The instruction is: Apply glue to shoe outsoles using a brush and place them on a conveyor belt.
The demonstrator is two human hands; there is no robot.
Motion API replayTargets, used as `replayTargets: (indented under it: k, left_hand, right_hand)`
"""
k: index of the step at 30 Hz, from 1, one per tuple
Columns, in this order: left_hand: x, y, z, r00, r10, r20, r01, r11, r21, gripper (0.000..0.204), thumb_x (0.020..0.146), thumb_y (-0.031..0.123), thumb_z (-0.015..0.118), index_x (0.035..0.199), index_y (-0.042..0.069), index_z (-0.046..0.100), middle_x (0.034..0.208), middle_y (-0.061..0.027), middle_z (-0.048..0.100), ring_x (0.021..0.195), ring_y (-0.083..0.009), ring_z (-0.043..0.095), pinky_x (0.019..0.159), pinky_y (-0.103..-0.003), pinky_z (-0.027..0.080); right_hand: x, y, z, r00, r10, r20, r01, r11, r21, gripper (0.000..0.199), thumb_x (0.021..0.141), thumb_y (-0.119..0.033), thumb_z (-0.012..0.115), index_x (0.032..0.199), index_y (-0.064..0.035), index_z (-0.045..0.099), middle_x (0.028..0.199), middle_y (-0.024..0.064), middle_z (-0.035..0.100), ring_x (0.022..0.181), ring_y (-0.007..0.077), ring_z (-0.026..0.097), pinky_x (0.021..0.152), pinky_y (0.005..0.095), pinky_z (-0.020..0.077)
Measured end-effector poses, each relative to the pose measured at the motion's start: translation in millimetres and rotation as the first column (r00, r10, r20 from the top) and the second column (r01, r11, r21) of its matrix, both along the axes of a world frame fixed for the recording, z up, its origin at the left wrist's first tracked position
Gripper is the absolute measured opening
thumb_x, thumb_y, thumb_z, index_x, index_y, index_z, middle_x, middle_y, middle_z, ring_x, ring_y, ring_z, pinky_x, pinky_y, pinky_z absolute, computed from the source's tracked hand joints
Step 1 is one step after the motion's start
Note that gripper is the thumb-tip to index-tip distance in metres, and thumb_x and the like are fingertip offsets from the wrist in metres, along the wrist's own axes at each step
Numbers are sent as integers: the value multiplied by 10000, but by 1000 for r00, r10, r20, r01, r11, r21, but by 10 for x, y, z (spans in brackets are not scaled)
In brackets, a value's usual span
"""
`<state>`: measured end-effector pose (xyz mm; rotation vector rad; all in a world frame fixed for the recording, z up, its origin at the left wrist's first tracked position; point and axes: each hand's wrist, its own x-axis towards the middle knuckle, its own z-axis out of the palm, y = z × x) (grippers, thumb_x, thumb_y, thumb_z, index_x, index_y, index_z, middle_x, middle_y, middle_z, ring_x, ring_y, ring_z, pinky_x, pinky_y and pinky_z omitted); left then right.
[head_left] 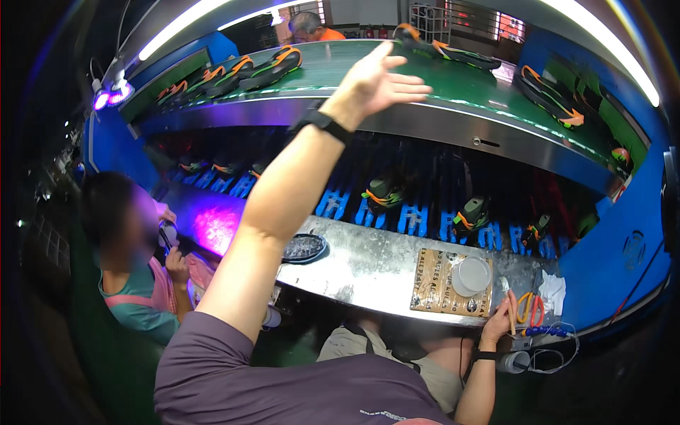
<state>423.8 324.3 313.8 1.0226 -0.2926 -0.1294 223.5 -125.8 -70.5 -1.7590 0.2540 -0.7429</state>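
The left hand [379, 83] is raised with fingers spread and empty, hovering over the green conveyor belt [460, 81], near a black shoe sole with orange trim [414, 37] lying on that belt. Below the belt, the right hand [500, 320] rests, fingers loosely curled, on the edge of the worn metal desk [368, 269], just beside orange-handled scissors [525, 308] and a white round lid [472, 275].
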Motion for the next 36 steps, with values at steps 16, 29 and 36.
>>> replayTargets:
  k: [16,29,36]
  left_hand:
    - [-897,2568,-148,362,481,799,-595,-540,595,608,863,557,681,1034,-27,672,985,-275,709,999,-415,678,921,-449,500]
    - [-2063,1505,-1001,279,886,371,-951,309,-23,307,964,86,516,1235,-14,621,1095,-155,704,897,-248,714,777,-340,593]
    - [-2431,318,-2015,889,456,-46,-410,837,362,171,920,146,625,891,-5,701,875,-96,737,720,-170,685,690,-277,542]
  right_hand:
    - [-31,-71,-126,998,41,-50,-42,999,-27,294,1035,-137,535,1239,40,653,1115,115,670,937,190,614,847,307,502]
    - [24,144,675,960,214,179,-241,959,149,210,1026,-137,570,1175,-14,653,1098,55,659,925,132,633,843,277,510]
    - [78,478,1276,930,335,-152,-363,899,-243,142,923,-140,663,918,-5,709,723,89,707,683,149,681,625,299,506]
